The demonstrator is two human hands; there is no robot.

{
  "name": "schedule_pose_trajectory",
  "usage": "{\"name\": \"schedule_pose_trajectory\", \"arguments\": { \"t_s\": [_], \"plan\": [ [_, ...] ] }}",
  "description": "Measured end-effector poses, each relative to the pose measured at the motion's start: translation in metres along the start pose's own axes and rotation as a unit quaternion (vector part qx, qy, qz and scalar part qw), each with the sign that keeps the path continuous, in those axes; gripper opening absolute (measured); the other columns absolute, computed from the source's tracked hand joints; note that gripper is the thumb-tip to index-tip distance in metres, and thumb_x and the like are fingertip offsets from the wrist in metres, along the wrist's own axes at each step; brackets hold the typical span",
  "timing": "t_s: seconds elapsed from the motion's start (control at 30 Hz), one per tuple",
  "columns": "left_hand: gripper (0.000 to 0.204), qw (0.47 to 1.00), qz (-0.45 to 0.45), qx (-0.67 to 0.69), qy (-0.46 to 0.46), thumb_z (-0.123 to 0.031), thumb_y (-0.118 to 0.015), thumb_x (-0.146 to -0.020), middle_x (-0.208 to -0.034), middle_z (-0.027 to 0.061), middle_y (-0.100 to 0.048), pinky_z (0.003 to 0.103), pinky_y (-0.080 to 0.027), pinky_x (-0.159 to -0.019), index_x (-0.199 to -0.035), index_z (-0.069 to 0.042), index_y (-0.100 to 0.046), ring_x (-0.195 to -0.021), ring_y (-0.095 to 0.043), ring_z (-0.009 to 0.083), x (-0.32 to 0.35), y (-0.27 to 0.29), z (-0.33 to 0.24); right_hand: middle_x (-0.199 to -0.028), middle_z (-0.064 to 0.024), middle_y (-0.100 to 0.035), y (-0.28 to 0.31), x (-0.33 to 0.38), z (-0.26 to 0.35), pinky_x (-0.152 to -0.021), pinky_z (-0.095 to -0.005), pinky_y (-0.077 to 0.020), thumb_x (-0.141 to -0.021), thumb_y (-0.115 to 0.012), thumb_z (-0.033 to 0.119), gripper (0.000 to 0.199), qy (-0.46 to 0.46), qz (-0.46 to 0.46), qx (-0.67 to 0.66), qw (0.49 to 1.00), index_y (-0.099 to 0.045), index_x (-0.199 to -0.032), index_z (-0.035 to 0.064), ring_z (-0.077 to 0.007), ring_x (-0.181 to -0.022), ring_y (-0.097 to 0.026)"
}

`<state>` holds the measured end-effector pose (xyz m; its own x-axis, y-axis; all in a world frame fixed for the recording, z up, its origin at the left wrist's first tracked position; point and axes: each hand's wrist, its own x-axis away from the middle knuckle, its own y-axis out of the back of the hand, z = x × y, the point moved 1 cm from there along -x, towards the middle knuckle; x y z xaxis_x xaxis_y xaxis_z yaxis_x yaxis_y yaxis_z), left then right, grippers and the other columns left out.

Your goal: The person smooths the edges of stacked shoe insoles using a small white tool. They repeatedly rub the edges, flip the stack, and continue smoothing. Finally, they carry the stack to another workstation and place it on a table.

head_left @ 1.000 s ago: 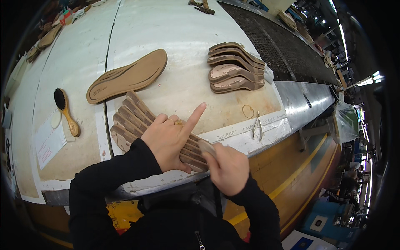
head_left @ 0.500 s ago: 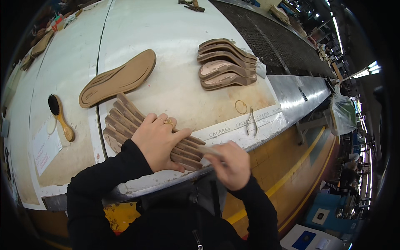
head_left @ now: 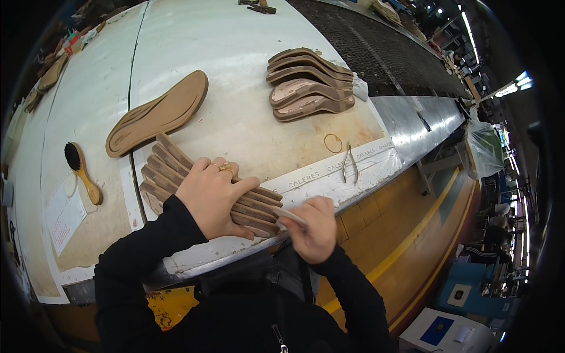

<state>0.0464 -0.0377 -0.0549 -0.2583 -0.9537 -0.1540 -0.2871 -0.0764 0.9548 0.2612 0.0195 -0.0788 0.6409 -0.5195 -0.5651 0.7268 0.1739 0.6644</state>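
Note:
A fanned stack of brown shoe soles (head_left: 166,169) lies slanting near the table's front edge. Across its middle my left hand (head_left: 210,200), with rings on its fingers, presses down and grips the soles together, thumb at the near side. My right hand (head_left: 312,230) is closed on a thin, pale flat piece (head_left: 292,217) whose kind I cannot make out. That piece meets, or nearly meets, the right-hand ends of the stacked soles. Beyond the stack, a single tan sole (head_left: 158,115) rests flat, apart from both hands.
Farther right stands another group of soles (head_left: 311,88). Nippers (head_left: 350,165) and a thin yellowish ring (head_left: 333,143) lie near the front edge. At left are a wooden-handled brush (head_left: 83,173) and a printed sheet (head_left: 66,216). A dark mesh belt (head_left: 371,53) runs behind.
My right hand has shifted slightly left and down the ends of the soles with the flat piece. My left hand keeps its grip. The whole view has shifted a little.

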Motion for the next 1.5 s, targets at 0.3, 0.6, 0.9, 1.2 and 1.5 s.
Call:
{"name": "schedule_pose_trajectory", "arguments": {
  "t_s": [0.3,0.6,0.9,1.2,1.5],
  "plan": [
    [0.08,1.0,-0.015,-0.006,-0.011,-0.067,-0.079,-0.052,-0.086,0.0049,-0.053,0.037,-0.036,-0.083,-0.112,-0.016,-0.061,-0.088,-0.053,0.0237,0.001,-0.003,0.001,-0.073,-0.0016,-0.059,-0.002,0.041,-0.013,-0.071,-0.0351,-0.0358,-0.075,-0.073,0.007,0.011,-0.076,0.012,0.074,0.994,-0.066,-0.083,0.0086,-0.0227,-0.071,-0.053],
    [0.079,1.0,0.0,-0.006,-0.007,-0.067,-0.078,-0.052,-0.087,0.0052,-0.053,0.037,-0.036,-0.083,-0.11,-0.016,-0.061,-0.088,-0.053,0.0235,-0.001,-0.001,-0.001,-0.072,-0.0009,-0.057,-0.008,-0.012,-0.014,-0.072,-0.036,-0.0342,-0.074,-0.072,0.008,0.015,0.044,0.021,0.031,0.998,-0.062,-0.085,0.0085,-0.0225,-0.072,-0.053],
    [0.08,1.0,0.001,-0.022,-0.007,-0.069,-0.076,-0.054,-0.088,0.0057,-0.053,0.037,-0.036,-0.083,-0.113,-0.016,-0.061,-0.089,-0.053,0.0238,-0.001,-0.001,0.002,-0.071,-0.0015,-0.056,0.003,0.004,-0.013,-0.072,-0.0357,-0.0338,-0.073,-0.073,0.006,0.015,0.002,0.006,0.06,0.998,-0.063,-0.085,0.0082,-0.0231,-0.072,-0.052],
    [0.08,1.0,0.003,-0.015,-0.013,-0.069,-0.076,-0.054,-0.089,0.0063,-0.055,0.037,-0.037,-0.083,-0.112,-0.016,-0.061,-0.09,-0.054,0.0244,-0.001,-0.002,0.002,-0.071,-0.0024,-0.057,-0.007,0.031,-0.027,-0.072,-0.0363,-0.0338,-0.075,-0.072,0.007,0.013,-0.043,0.037,0.089,0.994,-0.063,-0.083,0.0076,-0.0235,-0.071,-0.052],
    [0.08,1.0,0.008,-0.012,-0.007,-0.067,-0.078,-0.052,-0.088,0.0057,-0.054,0.037,-0.036,-0.083,-0.111,-0.016,-0.062,-0.089,-0.053,0.0241,0.0,0.0,0.0,-0.072,0.0005,-0.056,-0.005,-0.011,0.009,-0.072,-0.0357,-0.0329,-0.075,-0.074,0.011,0.014,0.024,0.046,0.009,0.999,-0.063,-0.084,0.0083,-0.0205,-0.072,-0.052]
  ]
}}
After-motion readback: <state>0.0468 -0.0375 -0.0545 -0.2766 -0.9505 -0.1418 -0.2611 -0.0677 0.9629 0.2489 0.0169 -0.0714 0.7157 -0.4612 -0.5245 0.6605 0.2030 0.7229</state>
